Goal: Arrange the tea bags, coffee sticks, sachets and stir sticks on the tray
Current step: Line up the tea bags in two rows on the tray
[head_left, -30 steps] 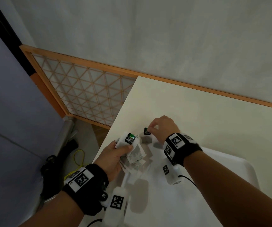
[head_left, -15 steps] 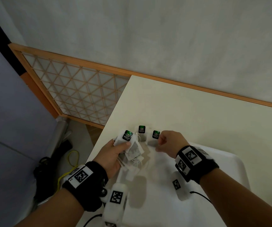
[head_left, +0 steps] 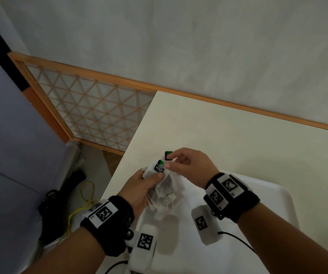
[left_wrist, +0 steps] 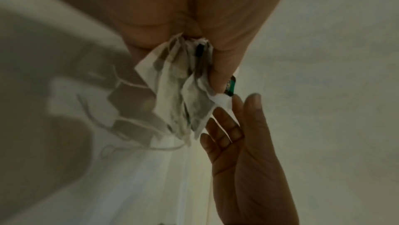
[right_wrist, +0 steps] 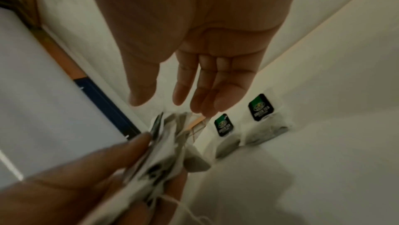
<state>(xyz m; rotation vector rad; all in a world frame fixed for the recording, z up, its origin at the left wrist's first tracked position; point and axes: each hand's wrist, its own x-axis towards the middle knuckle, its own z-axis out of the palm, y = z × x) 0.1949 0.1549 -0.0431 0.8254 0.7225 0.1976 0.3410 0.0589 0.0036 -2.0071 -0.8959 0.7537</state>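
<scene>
The left hand has its grip curled round a bunch of tea bags, held above the white tray on the worktop. The right hand reaches toward the bunch, its grip loose and holding nothing. Two tea bags lie side by side at the tray's far edge

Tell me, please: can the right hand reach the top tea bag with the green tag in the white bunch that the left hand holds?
Probably yes. The right hand is open, its fingertips beside the top tea bag's green tag, with nothing between.
</scene>
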